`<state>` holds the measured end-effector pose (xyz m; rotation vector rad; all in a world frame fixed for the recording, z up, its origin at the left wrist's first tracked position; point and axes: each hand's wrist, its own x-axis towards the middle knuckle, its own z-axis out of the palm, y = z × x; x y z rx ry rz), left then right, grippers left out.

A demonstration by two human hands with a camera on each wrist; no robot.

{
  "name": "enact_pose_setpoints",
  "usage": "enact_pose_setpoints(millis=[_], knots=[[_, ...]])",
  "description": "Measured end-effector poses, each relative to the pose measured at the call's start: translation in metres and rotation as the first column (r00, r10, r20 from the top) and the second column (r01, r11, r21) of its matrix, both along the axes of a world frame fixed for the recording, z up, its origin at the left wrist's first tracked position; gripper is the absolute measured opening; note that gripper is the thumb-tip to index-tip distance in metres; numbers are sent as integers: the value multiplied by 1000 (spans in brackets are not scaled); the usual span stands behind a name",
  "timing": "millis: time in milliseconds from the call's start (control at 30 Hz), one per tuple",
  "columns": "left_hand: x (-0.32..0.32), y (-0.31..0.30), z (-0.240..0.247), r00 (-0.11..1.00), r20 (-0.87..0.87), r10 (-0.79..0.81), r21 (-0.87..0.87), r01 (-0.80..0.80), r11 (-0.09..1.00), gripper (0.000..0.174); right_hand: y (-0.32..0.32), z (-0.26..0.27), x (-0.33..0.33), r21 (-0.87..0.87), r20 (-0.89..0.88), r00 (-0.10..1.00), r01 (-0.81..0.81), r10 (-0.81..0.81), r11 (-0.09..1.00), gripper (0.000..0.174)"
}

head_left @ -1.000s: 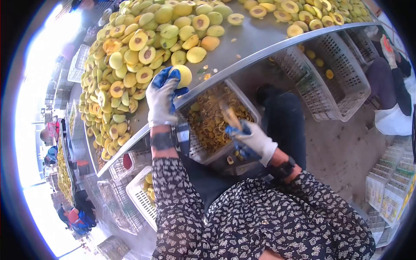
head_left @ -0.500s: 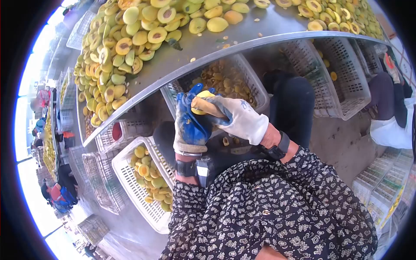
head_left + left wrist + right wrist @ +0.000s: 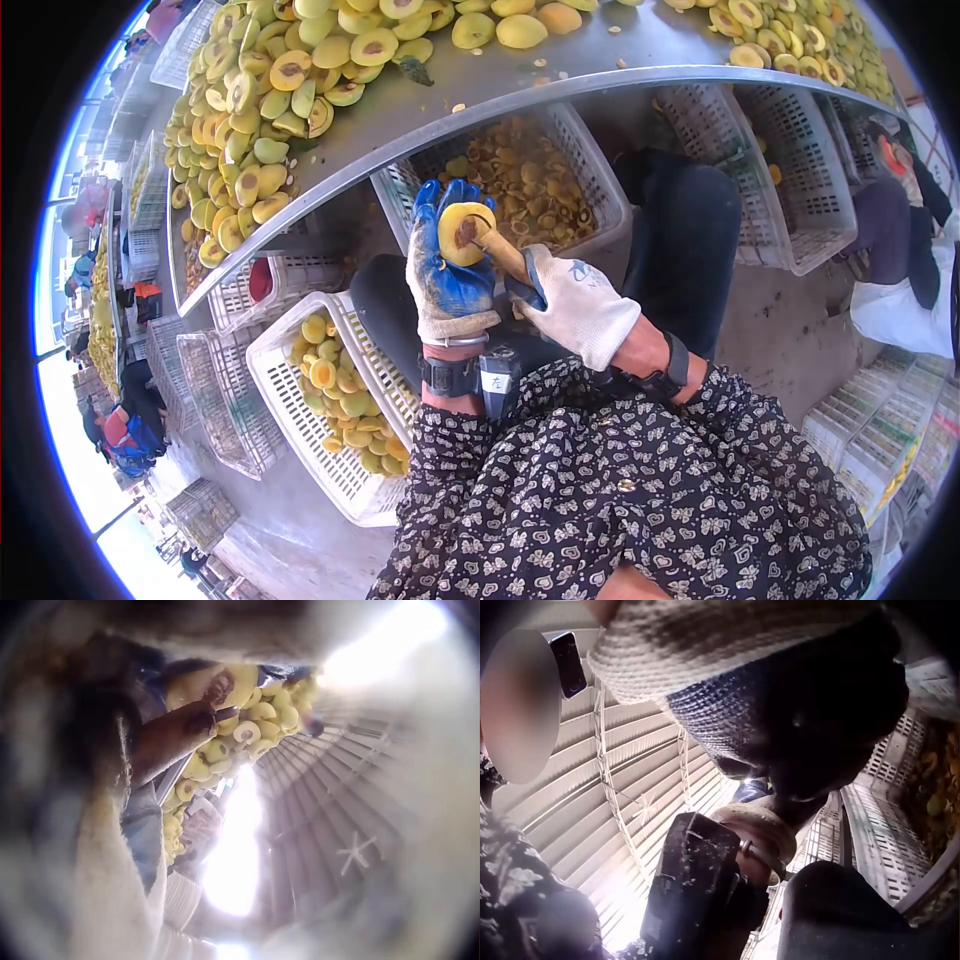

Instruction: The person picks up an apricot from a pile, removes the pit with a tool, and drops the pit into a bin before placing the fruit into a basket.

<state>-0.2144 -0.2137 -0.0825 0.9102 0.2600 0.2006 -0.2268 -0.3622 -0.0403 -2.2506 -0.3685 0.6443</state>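
A halved yellow peach (image 3: 466, 222), brown pit hollow facing up, rests in my left hand (image 3: 452, 290), which wears a white glove with a blue coated palm. The blue fingers come up behind the fruit. My right hand (image 3: 585, 308), gloved alike, grips a wooden-handled pitting tool (image 3: 505, 256) with its tip at the hollow. In the left wrist view the tool's wooden handle (image 3: 172, 739) ends in a thin metal tip beside the peach half's brown centre. The right wrist view shows the right glove (image 3: 727, 667) close up, its fingertips in dark shadow.
Ahead is a metal table (image 3: 560, 75) heaped with peach halves (image 3: 290, 70). A crate (image 3: 598, 160) of pits and scraps stands beneath its edge. Another crate (image 3: 300, 455) with fruit halves sits at my left. Crates (image 3: 790, 190) and another person's legs (image 3: 885, 230) are to the right.
My left hand has come back from the table's fruit pile with the peach half. The right hand has brought the tool to it, and the cut face now turns up.
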Motion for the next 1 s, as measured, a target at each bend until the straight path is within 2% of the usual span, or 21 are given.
enact_pose_setpoints(millis=[67, 100, 167, 267, 333, 367, 467, 533, 600, 633, 667, 700, 733, 767, 800, 833, 900, 933, 1000], knots=[[1, -2, 7, 998, -53, 25, -215, -36, 976, 39, 2, 0, 0, -13, -25, 1000, 2, -3, 1000, 37], [1, -3, 5, 998, -54, 24, -215, -35, 976, 39, 2, -1, 0, -23, -27, 1000, -14, 14, 1000, 36], [0, -3, 0, 1000, -16, 7, -61, -7, 998, 36, 4, -6, -3, -33, -33, 999, -27, 26, 999, 36], [3, -2, -7, 994, -109, 21, -132, -35, 991, 35, 9, -22, -12, -11, -7, 1000, -18, 18, 1000, 36], [6, -2, -11, 987, -151, 53, -101, -69, 992, 35, 11, -25, -13, 33, -78, 997, -26, 29, 999, 36], [5, 0, -13, 980, -196, 41, -75, -57, 996, 35, 8, -14, -11, -18, -206, 975, -84, 78, 996, 26], [3, -1, -17, 963, -266, 27, -31, -36, 999, 37, 4, -16, -11, 38, -285, 954, -88, 96, 995, 23], [3, -1, -18, 955, -295, -37, 39, 51, 998, 37, 5, -23, -12, 70, -337, 937, -72, 91, 995, 19], [4, -1, -17, 953, -299, -51, 19, 60, 998, 37, 4, -26, -8, 101, -383, 919, -55, 90, 993, 16], [3, -1, -17, 949, -307, -70, -3, 73, 997, 37, 1, -25, -6, 268, -640, 762, 102, 98, 958, 14], [4, -1, -16, 946, -311, -88, -25, 84, 996, 37, -2, -23, -4, 369, -826, 539, 295, 166, 882, 12], [5, 3, -14, 947, -310, -88, -25, 84, 996, 37, -6, -22, -5, 430, -849, 483, 397, 214, 810, 12], [6, 7, -8, 930, -316, -185, 50, 211, 976, 37, -13, -22, -1, 430, -882, 392, 447, 260, 785, 16], [5, 9, -5, 902, -331, -278, 122, 333, 935, 37, -15, -22, -1, 445, -891, 329, 489, 314, 750, 17], [6, 9, -6, 902, -331, -277, 120, 331, 936, 37, -17, -22, 0, 456, -890, 270, 533, 368, 713, 19], [7, 8, -6, 889, -348, -298, 126, 359, 925, 38, -20, -30, -1, 457, -890, 271, 531, 368, 714, 19], [10, 6, -5, 881, -360, -308, 140, 378, 915, 37, -23, -54, -3, 414, -738, -37, 764, 674, 494, 17], [11, 5, -5, 883, -355, -308, 139, 375, 916, 37, -23, -52, -2, 416, -740, -35, 762, 672, 497, 17], [12, 4, -7, 925, -315, -212, 110, 258, 960, 35, -21, -46, -7, 338, -671, -85, 849, 737, 406, 24]])
